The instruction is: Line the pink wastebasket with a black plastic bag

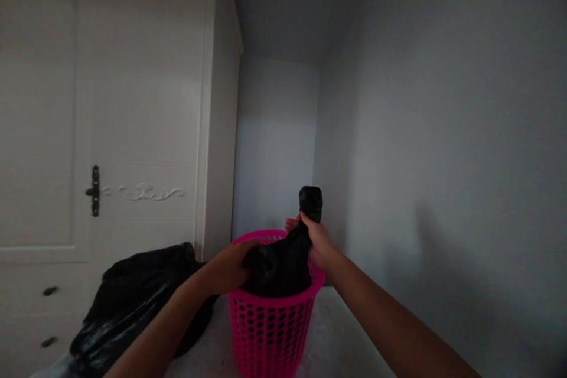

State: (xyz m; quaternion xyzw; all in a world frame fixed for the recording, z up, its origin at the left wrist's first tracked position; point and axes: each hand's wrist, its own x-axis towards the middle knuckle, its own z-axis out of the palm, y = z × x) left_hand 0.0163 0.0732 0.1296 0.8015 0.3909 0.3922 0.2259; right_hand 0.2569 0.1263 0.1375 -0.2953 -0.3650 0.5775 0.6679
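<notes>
A bright pink plastic basket (271,331) with rows of holes stands upright in front of me. Black plastic bag (287,269) material fills its mouth and rises above the rim on the right. My right hand (318,242) is closed round the raised part, with a bunched end sticking up above the thumb. At the basket's left rim, my left hand (233,266) grips another edge of the black bag; its fingertips are partly hidden by the plastic. The bag's lower part shows dark through the basket holes.
A large black plastic bag (133,289) lies bulging to the left, partly behind my left forearm. A white wardrobe (146,100) with a dark handle (94,191) and drawers stands behind it. A grey wall (443,130) runs along the right.
</notes>
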